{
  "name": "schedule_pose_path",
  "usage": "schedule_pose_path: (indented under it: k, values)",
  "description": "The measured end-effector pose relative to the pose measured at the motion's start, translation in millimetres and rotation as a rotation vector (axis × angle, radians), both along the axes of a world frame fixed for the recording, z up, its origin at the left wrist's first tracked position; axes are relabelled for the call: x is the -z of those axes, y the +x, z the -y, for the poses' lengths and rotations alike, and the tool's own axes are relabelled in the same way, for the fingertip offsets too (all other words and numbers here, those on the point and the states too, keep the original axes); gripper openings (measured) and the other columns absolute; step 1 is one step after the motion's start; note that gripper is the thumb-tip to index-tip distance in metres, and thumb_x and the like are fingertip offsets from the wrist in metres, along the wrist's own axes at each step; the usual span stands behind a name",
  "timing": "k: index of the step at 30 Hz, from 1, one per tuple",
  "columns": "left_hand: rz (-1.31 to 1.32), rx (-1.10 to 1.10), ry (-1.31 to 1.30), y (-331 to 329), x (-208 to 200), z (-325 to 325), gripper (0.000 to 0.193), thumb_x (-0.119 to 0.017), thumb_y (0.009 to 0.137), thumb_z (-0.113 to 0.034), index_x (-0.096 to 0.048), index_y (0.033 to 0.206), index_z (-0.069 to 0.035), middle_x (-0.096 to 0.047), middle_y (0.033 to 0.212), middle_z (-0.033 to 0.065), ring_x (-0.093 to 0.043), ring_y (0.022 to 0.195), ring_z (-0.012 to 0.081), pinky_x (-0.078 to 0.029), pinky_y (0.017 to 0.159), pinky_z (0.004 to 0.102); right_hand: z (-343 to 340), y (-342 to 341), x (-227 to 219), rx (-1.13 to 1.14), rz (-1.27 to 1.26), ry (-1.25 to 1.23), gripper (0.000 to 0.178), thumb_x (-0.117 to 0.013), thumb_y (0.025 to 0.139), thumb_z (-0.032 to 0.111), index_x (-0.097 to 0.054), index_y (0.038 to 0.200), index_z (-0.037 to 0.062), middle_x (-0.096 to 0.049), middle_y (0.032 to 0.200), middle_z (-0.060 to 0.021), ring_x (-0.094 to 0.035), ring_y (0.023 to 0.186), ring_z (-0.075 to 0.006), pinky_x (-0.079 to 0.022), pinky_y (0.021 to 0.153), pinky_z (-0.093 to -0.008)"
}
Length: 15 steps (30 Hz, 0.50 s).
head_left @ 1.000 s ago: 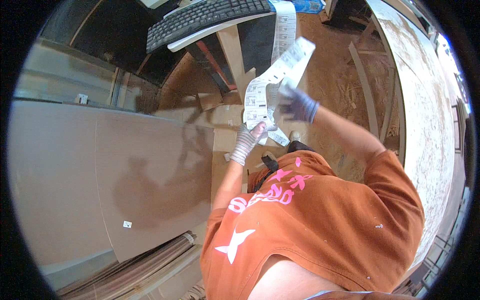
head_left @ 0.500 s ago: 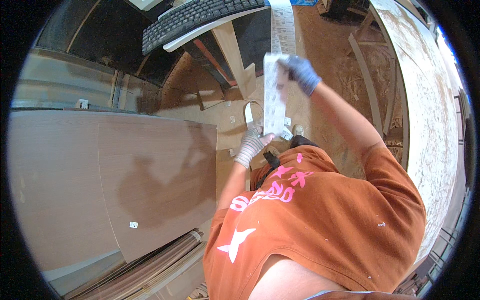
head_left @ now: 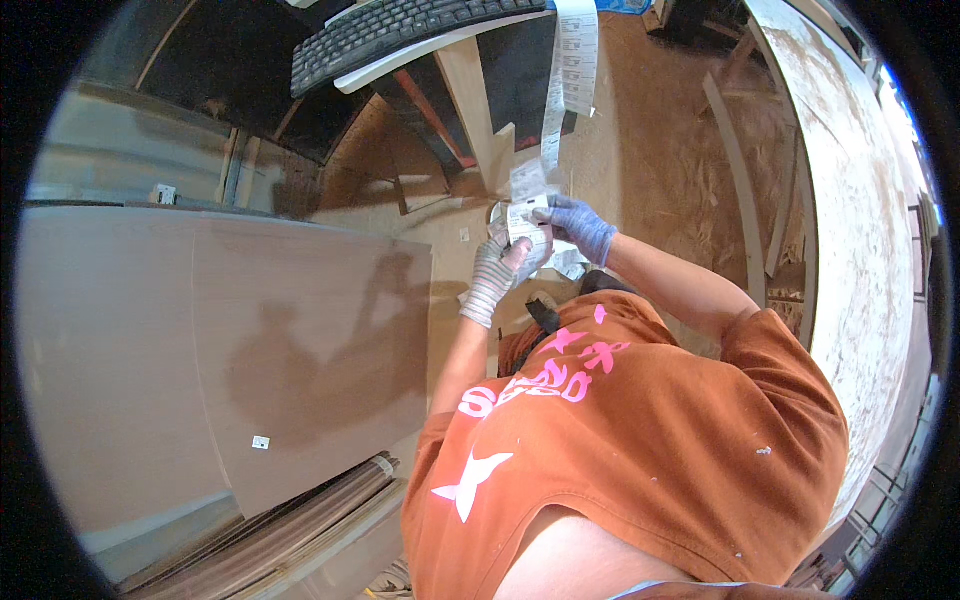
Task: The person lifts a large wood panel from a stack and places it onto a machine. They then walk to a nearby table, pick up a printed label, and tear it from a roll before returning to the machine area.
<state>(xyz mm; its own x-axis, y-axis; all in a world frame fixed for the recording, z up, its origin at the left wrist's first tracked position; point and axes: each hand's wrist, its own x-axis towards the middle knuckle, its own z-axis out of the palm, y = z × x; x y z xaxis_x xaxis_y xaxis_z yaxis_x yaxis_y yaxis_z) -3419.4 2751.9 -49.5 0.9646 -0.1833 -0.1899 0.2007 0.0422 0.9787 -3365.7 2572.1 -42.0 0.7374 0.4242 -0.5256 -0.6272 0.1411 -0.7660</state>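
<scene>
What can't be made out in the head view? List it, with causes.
Head view:
Left hand: some fingers hidden behind the label strip.
Strip's print: too small and blurred.
Right hand: grip too small to judge.
Keyboard: far edge cut off above.
Blue thing: mostly cut off above.

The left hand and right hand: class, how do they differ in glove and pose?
The left hand wears a pale, striped glove; the right hand wears one that looks bluish.
The left hand sits lower in the picture, its forearm rising from below; the right hand is higher, its forearm slanting in from the lower right.
Both are gloved and hold the white labels.
</scene>
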Motion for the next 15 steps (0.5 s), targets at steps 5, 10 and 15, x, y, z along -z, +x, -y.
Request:
schedule_pose_path:
  k: [5,10,15]
  values:
    - [0.015,-0.051,-0.053,-5,8,9,0.030,-0.063,0.083,-0.026,-0.062,0.103,-0.004,-0.065,0.095,0.0021,-0.059,0.086,0.0125,-0.047,0.077,0.0280,-10,6,-38,0.120,0.033,0.118,0.018,-0.067,0.081,0.012,-0.063,0.096,0.0035,-0.065,0.091,-0.0055,-0.061,0.084,-0.0160,-0.049,0.080,-0.0308]
    - [-0.006,0.219,0.424,-12,34,8,0.044,-0.069,0.076,-0.036,-0.063,0.105,-0.002,-0.067,0.093,0.0064,-0.063,0.085,0.0160,-0.048,0.077,0.0325,14,67,-74,0.174,-0.207,0.566,0.035,-0.061,0.084,0.027,-0.055,0.113,0.0080,-0.065,0.102,-0.0099,-0.061,0.098,-0.0244,-0.044,0.090,-0.0510]
    - [-0.127,0.110,0.139,-21,34,3,0.037,-0.063,0.081,-0.030,-0.063,0.103,-0.001,-0.067,0.092,0.0060,-0.060,0.081,0.0135,-0.048,0.074,0.0298,72,125,-94,0.281,0.263,0.525,0.060,-0.054,0.084,0.053,-0.048,0.125,0.0096,-0.058,0.115,-0.0114,-0.055,0.107,-0.0280,-0.043,0.091,-0.0531]
